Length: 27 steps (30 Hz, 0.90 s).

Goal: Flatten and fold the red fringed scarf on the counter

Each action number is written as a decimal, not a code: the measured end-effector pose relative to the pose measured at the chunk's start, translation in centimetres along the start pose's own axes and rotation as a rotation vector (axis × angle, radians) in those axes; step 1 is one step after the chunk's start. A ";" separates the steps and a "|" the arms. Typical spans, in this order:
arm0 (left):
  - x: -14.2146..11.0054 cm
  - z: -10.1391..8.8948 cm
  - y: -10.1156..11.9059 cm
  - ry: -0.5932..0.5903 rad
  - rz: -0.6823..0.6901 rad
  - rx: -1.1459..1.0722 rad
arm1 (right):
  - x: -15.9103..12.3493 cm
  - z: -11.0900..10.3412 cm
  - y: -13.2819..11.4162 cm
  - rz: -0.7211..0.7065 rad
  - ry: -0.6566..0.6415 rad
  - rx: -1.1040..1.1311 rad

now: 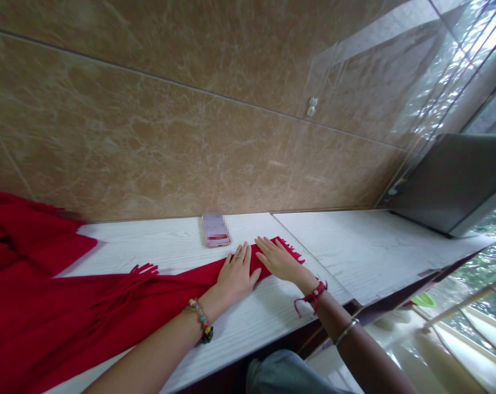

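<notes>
A long red scarf [149, 303] with fringed ends runs across the white wood-grain tabletop [346, 241], narrowing toward its right end. My left hand [236, 273] lies flat on the narrow folded part, fingers stretched out; a ring and a beaded bracelet show on it. Beside it, to the right, my right hand [278, 258] presses flat on the same strip close to the fringe [292, 251]. A red cord bracelet and a metal bangle are on that arm. Neither hand grips the cloth.
Behind my hands lies a phone [216, 230] with its screen lit. More red cloth [30, 235] is heaped at the far left. A brown tiled wall [169, 137] rises along the back edge. A dark grey boxy object [448, 180] stands at the right end.
</notes>
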<state>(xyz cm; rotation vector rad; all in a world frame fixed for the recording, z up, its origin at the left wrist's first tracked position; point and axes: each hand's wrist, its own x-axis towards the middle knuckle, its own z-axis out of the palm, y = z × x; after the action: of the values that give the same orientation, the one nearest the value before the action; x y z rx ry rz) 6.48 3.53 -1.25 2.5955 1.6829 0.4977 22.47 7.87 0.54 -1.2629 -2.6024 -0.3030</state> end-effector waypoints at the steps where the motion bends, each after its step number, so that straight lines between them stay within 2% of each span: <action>1: 0.0 0.1 -0.1 -0.010 0.000 -0.001 | -0.2 0.5 0.4 -0.012 -0.007 -0.011; 5: 0.1 0.5 -0.4 -0.027 -0.007 -0.003 | -1.3 1.8 2.9 -0.022 0.008 -0.062; 9: 0.1 0.8 -0.5 -0.016 -0.012 -0.002 | -2.5 2.2 5.0 0.083 -0.025 -0.044; 12: 0.0 0.8 -0.4 0.005 -0.007 -0.002 | -2.9 1.6 5.6 0.153 -0.061 -0.024; 16: -0.2 0.7 -0.4 0.019 -0.007 -0.005 | -2.2 -0.4 4.3 0.221 0.016 -0.021; 19: -0.2 0.7 -0.4 0.032 -0.012 -0.009 | -1.4 -1.2 2.0 0.119 0.042 0.009; 23: -0.2 0.7 -0.4 0.021 -0.015 0.001 | -1.1 0.0 0.6 -0.033 -0.007 0.020; 27: -0.2 0.9 -0.5 0.028 -0.018 -0.002 | -1.7 1.4 2.3 0.004 -0.016 -0.003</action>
<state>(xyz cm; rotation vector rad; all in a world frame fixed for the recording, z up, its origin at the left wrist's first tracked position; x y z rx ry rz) 6.16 3.76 -2.19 2.5819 1.7108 0.5371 25.12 8.42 -1.14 -1.2761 -2.6139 -0.2980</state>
